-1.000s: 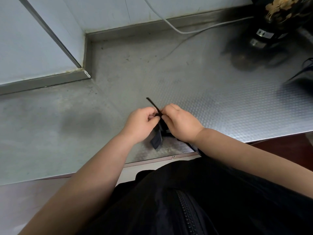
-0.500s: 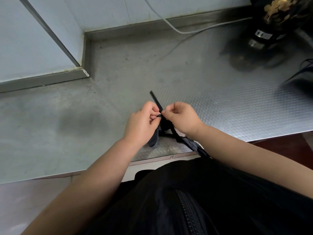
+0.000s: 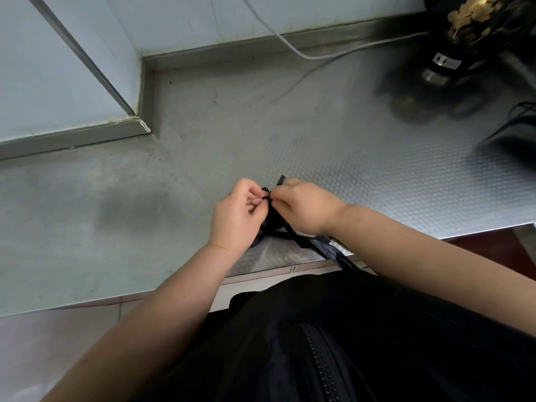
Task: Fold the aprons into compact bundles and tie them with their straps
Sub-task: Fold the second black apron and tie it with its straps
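While left hand [image 3: 237,216] and right hand [image 3: 304,210] each pinch the black strap [image 3: 281,180] above the apron bundle [image 3: 274,223], an even outward pull should cinch the knot.

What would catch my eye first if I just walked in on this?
The left hand and right hand meet near the front edge of the steel counter, both pinching a black strap between them. At the far right corner stands a blurred dark object with gold flowers.
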The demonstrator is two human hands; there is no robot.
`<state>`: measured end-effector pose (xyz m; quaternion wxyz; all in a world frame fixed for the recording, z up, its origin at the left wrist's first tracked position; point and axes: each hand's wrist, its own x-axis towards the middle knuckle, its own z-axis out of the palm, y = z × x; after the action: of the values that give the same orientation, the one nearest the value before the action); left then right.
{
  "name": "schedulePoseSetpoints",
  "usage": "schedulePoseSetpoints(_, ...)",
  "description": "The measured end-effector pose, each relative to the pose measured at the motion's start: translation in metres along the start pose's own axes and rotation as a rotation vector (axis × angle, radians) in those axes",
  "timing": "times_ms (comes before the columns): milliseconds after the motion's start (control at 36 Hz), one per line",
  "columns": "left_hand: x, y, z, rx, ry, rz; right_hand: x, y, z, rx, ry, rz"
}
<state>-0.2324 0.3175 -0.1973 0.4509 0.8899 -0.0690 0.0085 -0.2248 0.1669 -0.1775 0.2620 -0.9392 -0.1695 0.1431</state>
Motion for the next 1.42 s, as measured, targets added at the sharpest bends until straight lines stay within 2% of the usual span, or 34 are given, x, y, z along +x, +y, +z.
schedulePoseSetpoints(83,0.0,-0.003,0.001,0.022,0.043,0.084,0.002,-0.003,-0.003,0.311,-0.118,0.173)
schedulePoseSetpoints(222,-0.006,-0.011,0.002,0.083,0.079,0.252,0.003,-0.001,0.001,0.618,-0.109,0.32)
schedulePoseSetpoints(361,-0.003,-0.013,0.001,0.072,0.094,0.22,0.002,0.0,0.001,0.615,-0.102,0.319)
schedulePoseSetpoints(500,0.0,-0.012,-0.001,0.186,0.046,0.233,-0.003,0.002,-0.001,0.596,-0.088,0.267)
schedulePoseSetpoints(833,0.008,-0.007,-0.013,0.228,-0.349,0.112,-0.004,0.003,0.011,0.139,0.089,0.073)
schedulePoseSetpoints(944,0.01,-0.004,-0.021,0.293,-0.415,0.078,-0.002,0.01,0.009,-0.013,0.069,0.028)
schedulePoseSetpoints(1056,0.008,-0.012,-0.031,0.364,-0.435,0.052,-0.006,0.026,0.009,-0.101,0.037,0.072)
schedulePoseSetpoints(1167,0.006,-0.011,-0.029,0.403,-0.405,0.069,-0.003,0.023,0.012,-0.093,0.004,0.11)
schedulePoseSetpoints(1278,0.009,-0.017,-0.031,0.281,-0.386,0.003,0.001,0.019,0.002,-0.004,-0.08,0.185)
schedulePoseSetpoints(1361,0.011,-0.016,-0.027,0.188,-0.479,-0.014,0.0,0.012,-0.002,0.11,-0.128,0.198)
schedulePoseSetpoints(1417,0.011,-0.013,-0.017,0.236,-0.518,0.017,0.0,0.007,-0.001,0.187,-0.138,0.195)
